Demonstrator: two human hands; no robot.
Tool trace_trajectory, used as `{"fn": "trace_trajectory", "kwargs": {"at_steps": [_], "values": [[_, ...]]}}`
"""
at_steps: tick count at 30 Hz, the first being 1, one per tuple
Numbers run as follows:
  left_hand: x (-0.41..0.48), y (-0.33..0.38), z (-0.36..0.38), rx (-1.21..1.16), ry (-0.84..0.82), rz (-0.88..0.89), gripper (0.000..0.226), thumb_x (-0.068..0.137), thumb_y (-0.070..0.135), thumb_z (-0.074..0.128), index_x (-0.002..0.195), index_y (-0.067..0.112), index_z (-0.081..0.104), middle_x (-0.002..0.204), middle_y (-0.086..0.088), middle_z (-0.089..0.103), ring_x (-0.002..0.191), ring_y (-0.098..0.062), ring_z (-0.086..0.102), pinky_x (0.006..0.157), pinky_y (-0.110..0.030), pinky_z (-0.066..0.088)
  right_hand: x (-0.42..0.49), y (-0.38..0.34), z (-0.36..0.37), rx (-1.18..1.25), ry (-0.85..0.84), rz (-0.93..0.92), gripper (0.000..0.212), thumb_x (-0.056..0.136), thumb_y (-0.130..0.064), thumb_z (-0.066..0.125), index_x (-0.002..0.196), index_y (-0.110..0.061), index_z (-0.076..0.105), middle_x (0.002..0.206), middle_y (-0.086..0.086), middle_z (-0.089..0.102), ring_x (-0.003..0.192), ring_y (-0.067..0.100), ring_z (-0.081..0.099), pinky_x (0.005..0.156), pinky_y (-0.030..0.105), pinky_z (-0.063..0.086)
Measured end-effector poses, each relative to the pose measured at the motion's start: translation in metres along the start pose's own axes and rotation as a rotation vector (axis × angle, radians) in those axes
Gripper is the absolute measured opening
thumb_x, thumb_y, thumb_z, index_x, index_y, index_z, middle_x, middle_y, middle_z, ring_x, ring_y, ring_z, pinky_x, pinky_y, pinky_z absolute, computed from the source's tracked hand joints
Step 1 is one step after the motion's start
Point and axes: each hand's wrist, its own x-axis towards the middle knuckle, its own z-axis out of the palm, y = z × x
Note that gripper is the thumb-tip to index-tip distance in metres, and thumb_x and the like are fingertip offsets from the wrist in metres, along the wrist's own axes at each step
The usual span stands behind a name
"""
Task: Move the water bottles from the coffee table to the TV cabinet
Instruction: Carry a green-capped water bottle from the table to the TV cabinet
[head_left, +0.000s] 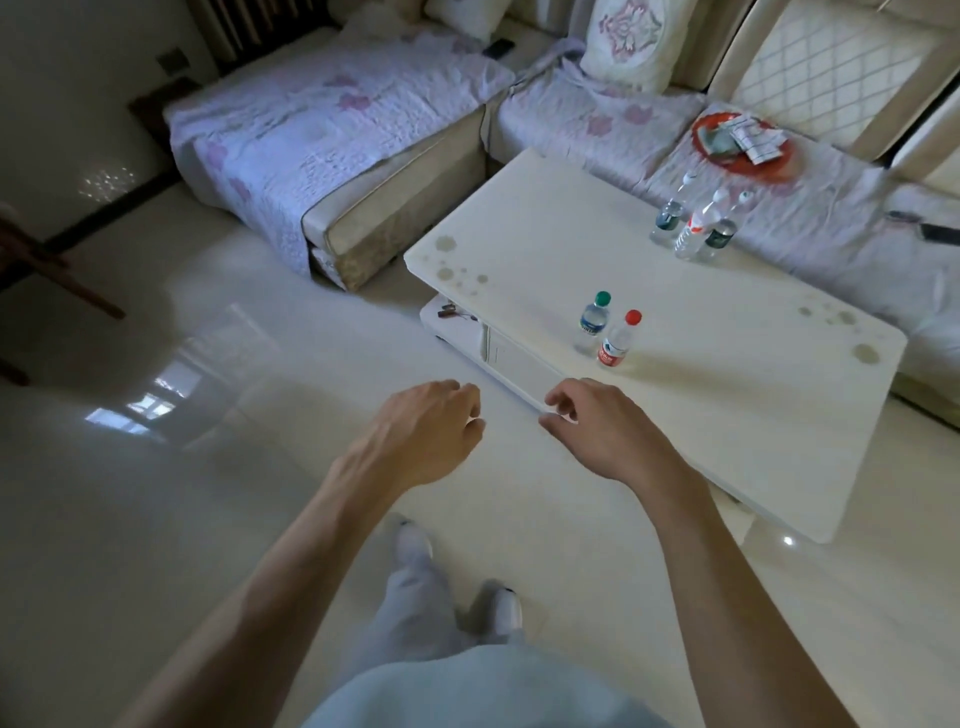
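Sofa (332, 130): runs along the far side of the table under a floral cover; a red tray (743, 140) lies on its seat.
Coffee table (545, 234): white top, directly ahead of me and to the right.
TV cabinet: not in view, so I cannot give its bearing from here.
Left hand (426, 431): out over the floor, short of the table; fingers loosely curled, holding nothing.
Right hand (602, 431): at the table's near edge; fingers loosely curled and slightly apart, holding nothing. I cannot tell whether it touches the edge.
Far bottles (693, 231): three, upright, clustered near the sofa-side edge, blurred.
Green-capped bottle (592, 322): upright near the front edge, just beside its neighbour.
Red-capped bottle (615, 343): upright, nearest the right hand.
Step in hand: I judge this the reach for a pickup; all five bottles seen are on the table.
Next move: extend both hands forward and close one on each near bottle around the body, keeping them upright, then turn to find the cabinet.
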Motion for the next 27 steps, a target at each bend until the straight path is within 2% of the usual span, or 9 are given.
{"fn": "trace_trajectory", "kwargs": {"at_steps": [10, 13, 19, 27], "values": [[0.141, -0.023, -0.007, -0.019, -0.152, 0.154, 0.033, 0.099, 0.036, 0.045, 0.119, 0.013, 0.059, 0.118, -0.004, 0.065, 0.102, -0.023, 0.063, 0.087, -0.036, 0.052, 0.099, 0.021, -0.027, -0.029, -0.059, 0.143, 0.035, 0.095, -0.039, 0.054, 0.124, -0.02, 0.056, 0.123, 0.0, 0.059, 0.11, 0.019, 0.057, 0.088, 0.032, 0.044], [0.189, -0.029, -0.024, -0.021, -0.165, 0.215, 0.034, 0.099, 0.036, 0.045, 0.12, 0.013, 0.059, 0.12, -0.005, 0.064, 0.106, -0.024, 0.063, 0.09, -0.038, 0.053, 0.128, 0.026, -0.045, -0.01, -0.028, 0.209, 0.034, 0.095, -0.037, 0.055, 0.123, -0.019, 0.058, 0.12, 0.0, 0.061, 0.109, 0.019, 0.057, 0.088, 0.033, 0.046], [0.268, -0.035, -0.043, -0.073, -0.174, 0.332, 0.031, 0.099, 0.032, 0.044, 0.118, 0.013, 0.06, 0.119, -0.006, 0.065, 0.105, -0.024, 0.062, 0.087, -0.035, 0.052, 0.178, 0.039, -0.064, 0.029, 0.085, 0.308, 0.029, 0.094, -0.031, 0.056, 0.118, -0.017, 0.06, 0.115, 0.0, 0.063, 0.105, 0.018, 0.059, 0.087, 0.035, 0.049], [0.332, -0.042, -0.027, -0.078, -0.318, 0.352, 0.027, 0.098, 0.031, 0.044, 0.112, 0.014, 0.061, 0.114, -0.004, 0.064, 0.102, -0.025, 0.062, 0.085, -0.035, 0.051, 0.233, 0.068, -0.062, 0.147, 0.053, 0.452, 0.03, 0.093, -0.028, 0.057, 0.119, -0.014, 0.059, 0.118, 0.001, 0.062, 0.107, 0.02, 0.059, 0.089, 0.033, 0.046]]}}
